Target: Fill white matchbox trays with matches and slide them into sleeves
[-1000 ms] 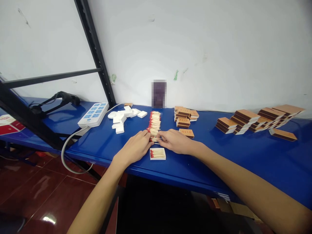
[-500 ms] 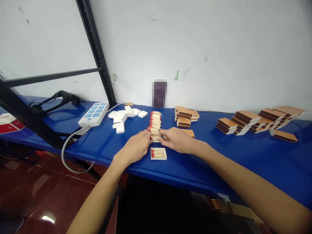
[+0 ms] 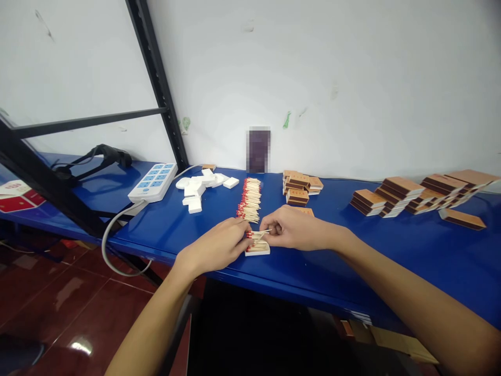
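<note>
Between the fingertips of both hands is a small bunch of matches, red heads to the left, just over a white matchbox tray. My left hand pinches the head end, and my right hand pinches the plain stick end. Matches lie side by side inside the tray, partly covered by my fingers. Beyond my hands a long row of loose matches runs toward the wall, its heads also on the left.
Several white trays are heaped at left, near a power strip. Matchboxes are piled right of the row, with stacked matchboxes farther right. A black rack post rises at left; the blue table's front edge is close.
Both hands have come back from the near end of the match row to the tray, bringing a small bunch of matches. The view has shifted slightly.
</note>
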Tool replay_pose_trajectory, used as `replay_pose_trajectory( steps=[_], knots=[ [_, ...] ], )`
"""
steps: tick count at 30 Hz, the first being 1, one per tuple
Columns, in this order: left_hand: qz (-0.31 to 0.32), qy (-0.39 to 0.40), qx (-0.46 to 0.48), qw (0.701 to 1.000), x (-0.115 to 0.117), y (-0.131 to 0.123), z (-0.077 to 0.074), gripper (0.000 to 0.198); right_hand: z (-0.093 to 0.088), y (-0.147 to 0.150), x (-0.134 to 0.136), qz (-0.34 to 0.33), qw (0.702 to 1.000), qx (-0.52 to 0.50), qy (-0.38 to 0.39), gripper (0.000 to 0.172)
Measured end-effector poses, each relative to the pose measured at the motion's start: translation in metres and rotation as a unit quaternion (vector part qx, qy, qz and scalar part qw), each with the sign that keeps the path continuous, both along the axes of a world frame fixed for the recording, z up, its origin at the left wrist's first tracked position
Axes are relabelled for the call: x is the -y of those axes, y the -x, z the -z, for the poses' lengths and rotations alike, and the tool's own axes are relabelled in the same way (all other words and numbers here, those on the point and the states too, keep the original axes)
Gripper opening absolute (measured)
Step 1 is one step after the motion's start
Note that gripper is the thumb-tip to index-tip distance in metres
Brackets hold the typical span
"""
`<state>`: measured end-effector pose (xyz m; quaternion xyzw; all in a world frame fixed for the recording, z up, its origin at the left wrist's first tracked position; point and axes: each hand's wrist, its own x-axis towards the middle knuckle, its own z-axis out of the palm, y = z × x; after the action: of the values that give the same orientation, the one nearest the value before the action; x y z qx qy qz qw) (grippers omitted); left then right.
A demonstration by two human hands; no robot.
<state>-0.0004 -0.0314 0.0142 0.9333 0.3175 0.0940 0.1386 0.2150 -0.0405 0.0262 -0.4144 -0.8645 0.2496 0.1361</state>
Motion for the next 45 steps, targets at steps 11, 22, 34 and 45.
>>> replay_pose_trajectory(
  steps=[11,22,34,45],
  knots=[
    [-0.018,0.046,0.045,0.998,-0.002,0.009,-0.010,0.014,0.001,0.000,-0.001,0.010,1.000,0.000,-0.007,0.013],
    [0.009,0.030,0.069,0.997,-0.004,0.009,-0.010,0.019,-0.008,-0.003,0.003,-0.004,0.999,-0.023,0.039,0.016],
    [0.016,0.054,0.049,0.997,-0.010,0.009,-0.005,0.034,0.005,-0.002,-0.005,0.001,0.998,-0.052,0.044,0.014],
    [0.015,-0.007,0.031,0.999,-0.005,0.005,-0.010,0.032,0.009,-0.002,-0.009,0.042,0.997,-0.056,0.031,0.013]
  ],
)
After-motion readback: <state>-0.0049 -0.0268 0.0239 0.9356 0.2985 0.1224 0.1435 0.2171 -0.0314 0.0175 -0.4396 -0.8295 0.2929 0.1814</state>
